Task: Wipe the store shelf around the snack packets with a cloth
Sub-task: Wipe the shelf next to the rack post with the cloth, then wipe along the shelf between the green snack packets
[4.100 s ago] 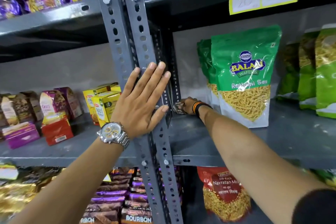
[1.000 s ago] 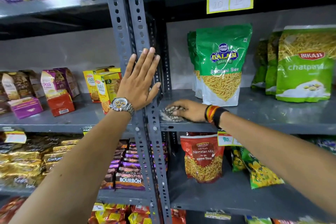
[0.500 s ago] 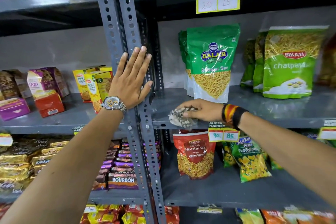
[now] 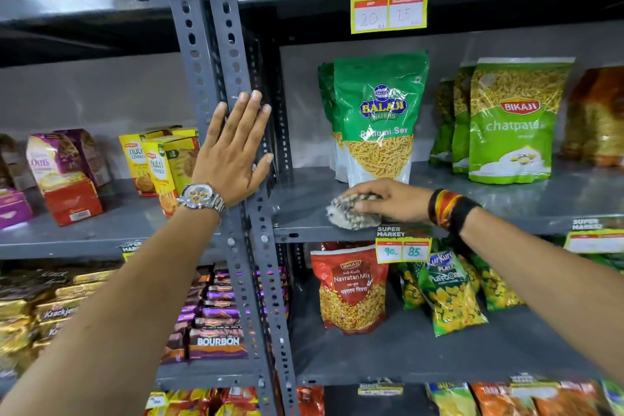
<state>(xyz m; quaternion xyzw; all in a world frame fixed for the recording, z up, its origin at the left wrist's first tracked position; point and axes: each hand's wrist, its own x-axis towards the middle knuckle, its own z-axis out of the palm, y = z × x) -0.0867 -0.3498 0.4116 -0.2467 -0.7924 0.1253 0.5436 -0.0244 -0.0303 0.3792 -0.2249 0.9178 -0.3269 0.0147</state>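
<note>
My right hand (image 4: 391,200) presses a crumpled black-and-white patterned cloth (image 4: 351,215) onto the front edge of the grey metal shelf (image 4: 526,203), just in front of a standing green Balaji sev packet (image 4: 378,118). The cloth lies partly under my fingers. Further right on the same shelf stand light-green Bikaji packets (image 4: 513,121). My left hand (image 4: 236,152) rests flat, fingers spread, against the perforated grey upright post (image 4: 216,61) left of that shelf, and it holds nothing.
Price tags hang on the shelf edges (image 4: 403,248) and above (image 4: 389,0). The shelf below holds a red Navratan Mix packet (image 4: 351,287) and green snack packets (image 4: 449,294). The left bay holds yellow biscuit boxes (image 4: 162,162) and Bourbon packs (image 4: 216,341).
My right hand has slid the cloth to the right along the shelf's front edge, from beside the post to in front of the Balaji packet. My left hand stays on the post.
</note>
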